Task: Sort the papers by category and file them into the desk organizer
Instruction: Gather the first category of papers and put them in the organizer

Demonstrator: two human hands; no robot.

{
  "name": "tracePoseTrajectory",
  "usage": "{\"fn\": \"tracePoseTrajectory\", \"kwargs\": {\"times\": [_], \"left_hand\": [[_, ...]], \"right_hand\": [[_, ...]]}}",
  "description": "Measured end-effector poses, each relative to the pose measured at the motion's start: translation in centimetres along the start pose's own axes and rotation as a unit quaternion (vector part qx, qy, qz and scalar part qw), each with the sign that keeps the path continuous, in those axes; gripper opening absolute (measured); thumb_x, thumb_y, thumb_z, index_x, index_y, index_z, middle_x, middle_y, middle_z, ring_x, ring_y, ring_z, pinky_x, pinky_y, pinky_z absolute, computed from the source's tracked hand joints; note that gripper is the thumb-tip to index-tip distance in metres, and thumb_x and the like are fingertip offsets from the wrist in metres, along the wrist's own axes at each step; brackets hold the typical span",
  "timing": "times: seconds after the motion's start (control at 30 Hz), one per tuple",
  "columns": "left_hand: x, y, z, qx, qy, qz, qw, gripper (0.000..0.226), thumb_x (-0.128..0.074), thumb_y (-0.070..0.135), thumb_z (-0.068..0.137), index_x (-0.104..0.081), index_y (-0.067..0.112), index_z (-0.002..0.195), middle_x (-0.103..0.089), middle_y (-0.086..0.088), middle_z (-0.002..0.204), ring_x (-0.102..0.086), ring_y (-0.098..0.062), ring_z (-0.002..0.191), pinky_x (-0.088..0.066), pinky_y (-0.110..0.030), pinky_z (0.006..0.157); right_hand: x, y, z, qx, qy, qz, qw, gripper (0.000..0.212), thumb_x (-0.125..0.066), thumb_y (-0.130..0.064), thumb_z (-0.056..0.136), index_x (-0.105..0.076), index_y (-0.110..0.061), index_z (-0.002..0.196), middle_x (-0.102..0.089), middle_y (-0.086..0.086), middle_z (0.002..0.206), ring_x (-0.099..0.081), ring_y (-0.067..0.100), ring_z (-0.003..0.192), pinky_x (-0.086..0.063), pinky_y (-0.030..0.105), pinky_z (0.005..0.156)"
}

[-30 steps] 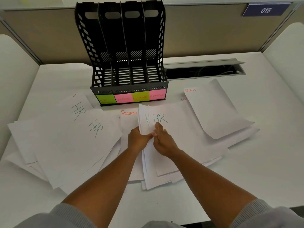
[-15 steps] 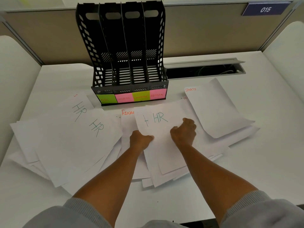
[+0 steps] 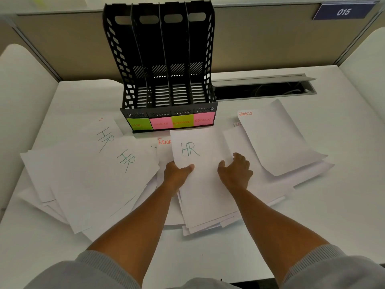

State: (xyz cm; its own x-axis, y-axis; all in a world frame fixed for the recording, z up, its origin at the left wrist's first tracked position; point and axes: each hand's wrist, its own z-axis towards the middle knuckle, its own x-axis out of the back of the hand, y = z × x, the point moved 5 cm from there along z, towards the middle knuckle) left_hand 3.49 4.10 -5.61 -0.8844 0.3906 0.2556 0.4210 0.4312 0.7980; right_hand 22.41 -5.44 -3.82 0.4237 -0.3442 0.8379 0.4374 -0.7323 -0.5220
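HR sheet (image 3: pixel 200 163) lies lengthwise away from me, its left edge pinched by my left hand (image 3: pixel 177 174), right hand (image 3: pixel 236 174) loosely curled on the papers beside it, the organizer's green HR slot (image 3: pixel 139 124) up-left of my fingers.

Black desk organizer (image 3: pixel 166 59) w/ perforated sides & slotted base, front labels L→R green (image 3: pixel 139 123), pink (image 3: pixel 160 123), green (image 3: pixel 182 121), pink (image 3: pixel 204 118); white papers (image 3: pixel 89 180) w/ green "HR" lettering, orange-red "SPORTS" sheet (image 3: pixel 277 138) at 2 o'clock; white table (image 3: pixel 343 205), beige partition (image 3: pixel 260 38), navy "015" plate (image 3: pixel 343 11), grey sleeves (image 3: pixel 325 268).
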Motion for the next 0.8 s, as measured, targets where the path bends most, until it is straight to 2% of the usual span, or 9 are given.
{"fn": "tracePoseTrajectory", "kwargs": {"times": [0.1, 0.2, 0.3, 0.37, 0.47, 0.57, 0.63, 0.73, 0.8], "left_hand": [[0.6, 0.8, 0.4, -0.007, -0.002, -0.025, 1.0, 0.043, -0.072, 0.026, 0.086, -0.062, 0.01, 0.124, -0.067, -0.007, 0.12, -0.064, -0.026, 0.106, -0.053, -0.035, 0.09], [2.1, 2.1, 1.0, -0.029, -0.008, -0.063, 0.998, 0.026, -0.072, 0.025, 0.085, -0.07, 0.014, 0.109, -0.073, -0.007, 0.105, -0.069, -0.023, 0.094, -0.056, -0.03, 0.077], [3.9, 3.0, 1.7, -0.035, -0.019, -0.054, 0.998, 0.017, -0.07, 0.028, 0.087, -0.069, 0.018, 0.101, -0.073, -0.008, 0.104, -0.07, -0.021, 0.088, -0.055, -0.03, 0.076], [5.0, 3.3, 2.0, -0.045, -0.015, -0.03, 0.998, 0.022, -0.068, 0.031, 0.088, -0.067, 0.017, 0.105, -0.071, -0.008, 0.106, -0.069, -0.023, 0.092, -0.056, -0.036, 0.084], [6.6, 3.6, 1.8, -0.115, 0.017, 0.051, 0.992, 0.042, -0.067, 0.045, 0.086, -0.063, 0.018, 0.118, -0.068, -0.001, 0.109, -0.066, -0.021, 0.096, -0.056, -0.035, 0.082], [9.2, 3.8, 0.9, -0.236, 0.108, 0.199, 0.945, 0.052, -0.068, 0.06, 0.077, -0.056, 0.029, 0.118, -0.059, 0.009, 0.104, -0.056, -0.013, 0.089, -0.05, -0.027, 0.068], [10.7, 3.7, 0.4, -0.291, 0.155, 0.282, 0.901, 0.06, -0.073, 0.062, 0.07, -0.053, 0.032, 0.118, -0.055, 0.007, 0.105, -0.05, -0.015, 0.094, -0.049, -0.031, 0.069], [12.1, 2.6, 0.5, -0.266, 0.202, 0.407, 0.85, 0.082, -0.079, 0.059, 0.063, -0.047, 0.026, 0.13, -0.048, -0.006, 0.121, -0.046, -0.025, 0.109, -0.049, -0.041, 0.085], [12.8, 1.6, 0.8, -0.22, 0.196, 0.389, 0.873, 0.081, -0.081, 0.049, 0.067, -0.042, 0.023, 0.133, -0.049, -0.009, 0.124, -0.048, -0.028, 0.112, -0.05, -0.042, 0.089]], "right_hand": [[0.2, 0.0, 0.2, -0.007, 0.026, 0.037, 0.999, 0.051, -0.055, -0.043, 0.085, -0.05, -0.012, 0.125, -0.051, 0.007, 0.125, -0.045, 0.027, 0.118, -0.036, 0.045, 0.095], [0.5, -0.3, 0.5, 0.003, 0.035, 0.097, 0.995, 0.043, -0.058, -0.046, 0.083, -0.055, -0.014, 0.112, -0.053, 0.003, 0.113, -0.047, 0.023, 0.107, -0.04, 0.042, 0.089], [-0.1, -1.1, 0.6, -0.011, -0.049, 0.255, 0.966, 0.026, -0.062, -0.042, 0.082, -0.058, -0.019, 0.093, -0.061, -0.004, 0.094, -0.056, 0.017, 0.089, -0.046, 0.028, 0.072], [-0.8, -1.7, 0.3, -0.027, -0.113, 0.313, 0.943, 0.013, -0.063, -0.035, 0.082, -0.059, -0.022, 0.085, -0.064, -0.004, 0.085, -0.061, 0.016, 0.078, -0.048, 0.025, 0.062], [-1.4, -2.0, 0.1, -0.019, -0.129, 0.301, 0.945, 0.01, -0.061, -0.026, 0.084, -0.06, -0.018, 0.09, -0.064, -0.001, 0.086, -0.059, 0.015, 0.075, -0.051, 0.028, 0.062], [-1.8, -1.4, 0.1, -0.021, -0.124, 0.283, 0.951, 0.009, -0.057, -0.021, 0.086, -0.058, -0.016, 0.093, -0.061, -0.001, 0.086, -0.058, 0.015, 0.074, -0.045, 0.023, 0.056], [-2.0, -1.0, 0.1, -0.017, -0.124, 0.266, 0.956, 0.006, -0.055, -0.018, 0.087, -0.057, -0.016, 0.092, -0.061, -0.002, 0.085, -0.057, 0.013, 0.072, -0.043, 0.022, 0.055], [-2.2, -0.8, 0.1, -0.021, -0.119, 0.248, 0.961, 0.008, -0.053, -0.014, 0.087, -0.057, -0.014, 0.093, -0.061, 0.0, 0.086, -0.057, 0.016, 0.072, -0.046, 0.024, 0.057], [-2.5, -1.0, 0.1, -0.024, -0.126, 0.244, 0.961, 0.011, -0.051, -0.013, 0.087, -0.057, -0.013, 0.096, -0.062, 0.002, 0.089, -0.058, 0.02, 0.075, -0.046, 0.024, 0.057]]}}
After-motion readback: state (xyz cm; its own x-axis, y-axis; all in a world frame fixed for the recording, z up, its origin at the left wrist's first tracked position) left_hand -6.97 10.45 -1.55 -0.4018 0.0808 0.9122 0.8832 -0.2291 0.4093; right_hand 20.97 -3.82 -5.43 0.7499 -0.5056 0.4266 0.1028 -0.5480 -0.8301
